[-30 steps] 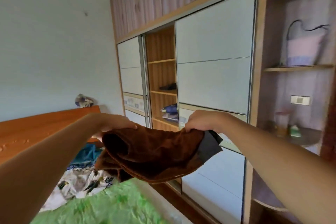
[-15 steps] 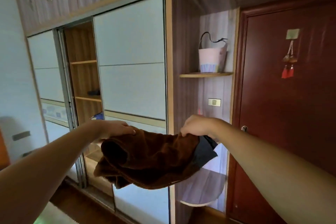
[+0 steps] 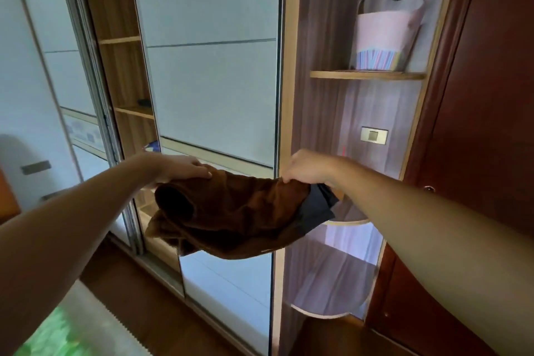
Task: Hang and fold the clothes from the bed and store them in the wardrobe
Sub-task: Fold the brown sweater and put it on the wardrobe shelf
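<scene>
— Head view: turned from the bed [image 3: 52,335] toward the wardrobe [image 3: 286,95], closer than a second ago?
— Yes. Still carrying the folded brown garment [image 3: 231,217] mid-air before the sliding door [image 3: 213,89]: pinching its edge with the right grip [image 3: 309,170], clasping it from above with the left grip [image 3: 185,169].
— Meaning?
— Probably on to storing; likely steering left into the open shelf bay [image 3: 121,72].

We see a pink bag [image 3: 384,40] upright on the upper corner shelf [image 3: 332,74]; small dark obj. [image 3: 143,101] on wardrobe shelf [image 3: 130,110].
</scene>
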A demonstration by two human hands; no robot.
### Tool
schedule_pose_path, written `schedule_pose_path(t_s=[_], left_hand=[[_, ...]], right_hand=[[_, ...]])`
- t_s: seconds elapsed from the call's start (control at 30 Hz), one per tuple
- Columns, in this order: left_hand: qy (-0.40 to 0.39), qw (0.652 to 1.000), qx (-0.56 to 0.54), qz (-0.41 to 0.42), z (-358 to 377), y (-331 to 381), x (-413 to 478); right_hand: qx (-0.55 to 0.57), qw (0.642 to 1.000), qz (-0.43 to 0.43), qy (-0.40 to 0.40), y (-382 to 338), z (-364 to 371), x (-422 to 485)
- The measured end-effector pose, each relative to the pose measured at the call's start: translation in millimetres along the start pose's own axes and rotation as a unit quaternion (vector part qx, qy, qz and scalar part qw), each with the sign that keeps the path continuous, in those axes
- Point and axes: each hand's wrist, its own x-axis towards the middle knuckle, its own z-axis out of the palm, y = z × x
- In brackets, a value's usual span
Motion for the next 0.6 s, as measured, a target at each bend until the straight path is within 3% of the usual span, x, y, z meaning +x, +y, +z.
schedule_pose_path(t_s=[0.23, 0.6], left_hand=[[0.025, 0.997, -0.009, -0.075, -39.3, -50.5, 36.7], [0.143, 0.97, -0.011, -0.197, -67.1, -133.0, 36.2]], right_hand=[[-0.005, 0.998, -0.062, -0.031, -31.6, 25.4, 95.2], [-0.019, 0.974, -0.209, -0.086, -79.6, 90.5, 205.5]])
